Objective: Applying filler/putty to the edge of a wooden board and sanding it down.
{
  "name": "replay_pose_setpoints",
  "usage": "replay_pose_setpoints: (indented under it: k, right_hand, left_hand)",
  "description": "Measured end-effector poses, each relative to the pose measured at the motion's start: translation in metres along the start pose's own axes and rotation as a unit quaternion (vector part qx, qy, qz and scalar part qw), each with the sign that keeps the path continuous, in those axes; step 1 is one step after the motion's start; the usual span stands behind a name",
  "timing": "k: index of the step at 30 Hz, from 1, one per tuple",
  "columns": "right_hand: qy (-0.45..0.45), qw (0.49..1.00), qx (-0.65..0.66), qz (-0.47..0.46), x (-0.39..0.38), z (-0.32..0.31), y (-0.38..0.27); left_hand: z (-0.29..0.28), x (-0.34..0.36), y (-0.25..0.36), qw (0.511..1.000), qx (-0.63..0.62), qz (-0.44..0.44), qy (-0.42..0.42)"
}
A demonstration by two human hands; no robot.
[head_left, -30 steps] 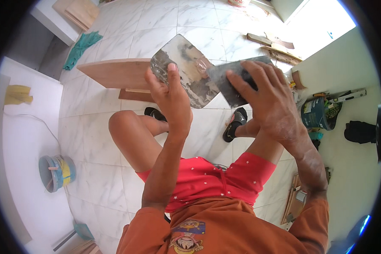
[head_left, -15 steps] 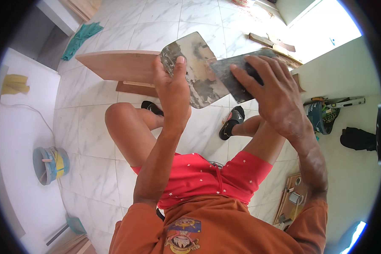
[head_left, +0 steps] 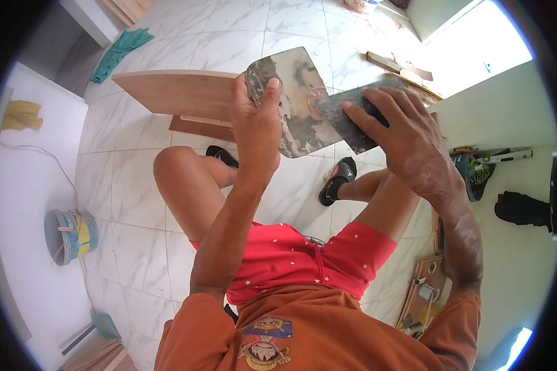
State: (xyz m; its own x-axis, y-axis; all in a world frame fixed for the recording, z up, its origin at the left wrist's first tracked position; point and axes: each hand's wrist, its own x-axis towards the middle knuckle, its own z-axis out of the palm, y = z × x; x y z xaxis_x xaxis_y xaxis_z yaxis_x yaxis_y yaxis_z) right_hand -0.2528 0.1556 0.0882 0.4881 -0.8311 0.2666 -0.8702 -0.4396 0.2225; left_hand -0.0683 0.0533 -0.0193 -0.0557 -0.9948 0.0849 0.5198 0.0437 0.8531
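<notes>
Two hands, both gripping something. The left hand [head_left: 255,133] has its thumb laid flat on a stained, round-cornered plate [head_left: 300,71], near the left edge; the other fingers are mostly behind it, so can't tell how they're curled. The right hand [head_left: 414,139] is curled partway over a dark flat blade [head_left: 353,130], with a gap between thumb and forefinger. The blade's left corner overlaps the plate's right side, by a pinkish smear [head_left: 316,102]. All that's held up in front of the person, over the tiled floor [head_left: 136,260]. Further out: a wooden board [head_left: 173,96] left of the plate, and a blue bucket [head_left: 71,238] well apart.
</notes>
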Motion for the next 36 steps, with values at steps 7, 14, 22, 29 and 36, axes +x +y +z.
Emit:
replay_pose_setpoints:
  k: [7, 14, 22, 29, 36]
  right_hand:
    - [0.013, 1.0, -0.008, -0.016, -0.008, 0.009, 0.006]
    - [0.024, 0.992, 0.122, 0.017, -0.008, 0.015, -0.005]
    - [0.105, 0.982, 0.149, 0.037, -0.027, 0.024, 0.009]
    - [0.161, 0.962, 0.22, 0.01, -0.027, 0.053, -0.015]
    - [0.175, 0.959, 0.211, 0.077, -0.023, 0.047, -0.017]
  left_hand:
    - [-0.006, 0.005, 0.004, 0.986, -0.101, -0.131, -0.015]
    - [-0.009, 0.004, 0.001, 0.959, -0.168, -0.219, -0.072]
    - [-0.009, 0.002, 0.004, 0.942, -0.208, -0.245, -0.1]
    - [-0.008, 0.001, 0.0, 0.934, -0.222, -0.256, -0.114]
    - [-0.009, -0.003, 0.0, 0.921, -0.249, -0.27, -0.132]
